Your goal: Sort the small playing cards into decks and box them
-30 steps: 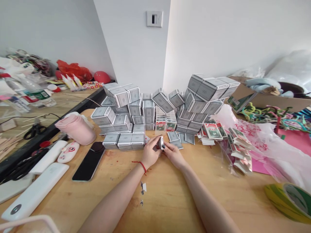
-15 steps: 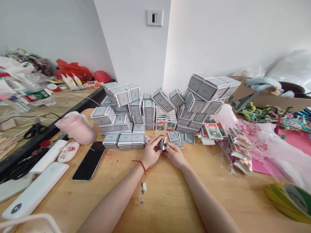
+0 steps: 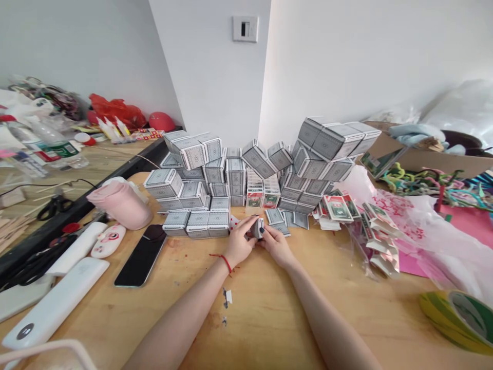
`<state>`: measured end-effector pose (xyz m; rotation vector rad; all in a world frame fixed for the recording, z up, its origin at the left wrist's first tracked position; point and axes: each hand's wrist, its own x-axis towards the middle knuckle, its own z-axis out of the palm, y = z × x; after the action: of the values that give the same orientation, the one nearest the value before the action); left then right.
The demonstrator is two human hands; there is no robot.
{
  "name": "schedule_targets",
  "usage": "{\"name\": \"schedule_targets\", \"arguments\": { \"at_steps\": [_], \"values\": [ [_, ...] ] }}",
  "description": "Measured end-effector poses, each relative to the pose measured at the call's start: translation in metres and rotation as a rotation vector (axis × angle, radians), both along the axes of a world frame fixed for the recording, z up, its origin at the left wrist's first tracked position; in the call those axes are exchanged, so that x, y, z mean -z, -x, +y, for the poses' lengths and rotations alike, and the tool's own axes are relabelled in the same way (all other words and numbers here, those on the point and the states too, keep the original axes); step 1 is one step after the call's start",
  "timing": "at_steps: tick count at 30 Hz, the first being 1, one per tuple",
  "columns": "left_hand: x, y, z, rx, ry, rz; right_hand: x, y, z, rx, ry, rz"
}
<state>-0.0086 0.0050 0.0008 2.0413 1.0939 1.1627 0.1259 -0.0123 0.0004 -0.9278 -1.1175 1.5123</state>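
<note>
Between my two hands, low over the table's middle, is a folded playing card (image 3: 259, 227) with a grey patterned back. My left hand (image 3: 242, 237) is closed around its left side, a red string on the wrist. From the right, the fingers of my right hand (image 3: 275, 243) pinch the card's other side. Just beyond my hands stand blocks built of grey-backed cards (image 3: 208, 222), stacked at left and right. Several flat cards (image 3: 281, 221) lie by my right fingertips, and a red-printed card (image 3: 233, 222) shows partly behind my left hand.
Card packs (image 3: 254, 199) stand upright between the stacks. At right lie opened card boxes (image 3: 379, 236), plastic wrapping (image 3: 431, 241) and a yellow-green tape roll (image 3: 458, 318). A phone (image 3: 141, 256), a white power bank (image 3: 57, 303) and a pink roll (image 3: 120, 204) lie at left.
The card between my hands has turned slightly and now looks more closed, with its printed face more toward me. My arms and the stacks have barely moved.
</note>
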Motion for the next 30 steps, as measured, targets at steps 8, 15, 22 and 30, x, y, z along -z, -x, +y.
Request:
{"name": "schedule_targets", "arguments": {
  "at_steps": [8, 15, 22, 30],
  "values": [
    [-0.005, -0.002, -0.003, -0.041, -0.004, 0.019, 0.016, 0.000, 0.004, 0.088, -0.040, -0.036],
    [-0.002, -0.003, -0.001, -0.095, 0.024, 0.028, 0.016, -0.001, 0.002, 0.149, -0.023, -0.018],
    [0.002, -0.002, 0.001, -0.086, 0.037, 0.028, 0.003, -0.002, -0.001, 0.012, 0.024, 0.106],
    [0.003, -0.001, 0.000, -0.069, 0.061, 0.031, 0.001, -0.003, -0.002, -0.016, 0.027, 0.147]
  ]
}}
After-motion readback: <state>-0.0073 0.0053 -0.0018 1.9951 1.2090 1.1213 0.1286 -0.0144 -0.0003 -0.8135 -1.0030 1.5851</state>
